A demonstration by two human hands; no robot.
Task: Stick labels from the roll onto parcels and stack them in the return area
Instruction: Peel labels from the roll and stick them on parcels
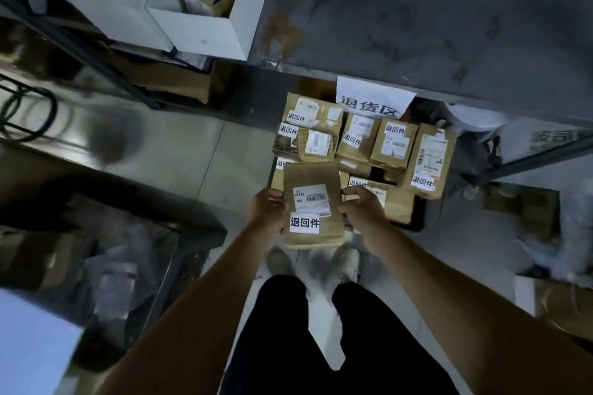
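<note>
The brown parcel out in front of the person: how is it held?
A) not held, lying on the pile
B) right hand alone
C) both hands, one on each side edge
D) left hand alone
C: the left hand and right hand each grip a side edge of the brown parcel.

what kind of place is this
Probably a parcel depot or courier storeroom with a returns corner. A paper sign reading 退货区 hangs on a metal shelf over a pile of labelled brown parcels, and both hands hold another parcel labelled 退回件.
</note>
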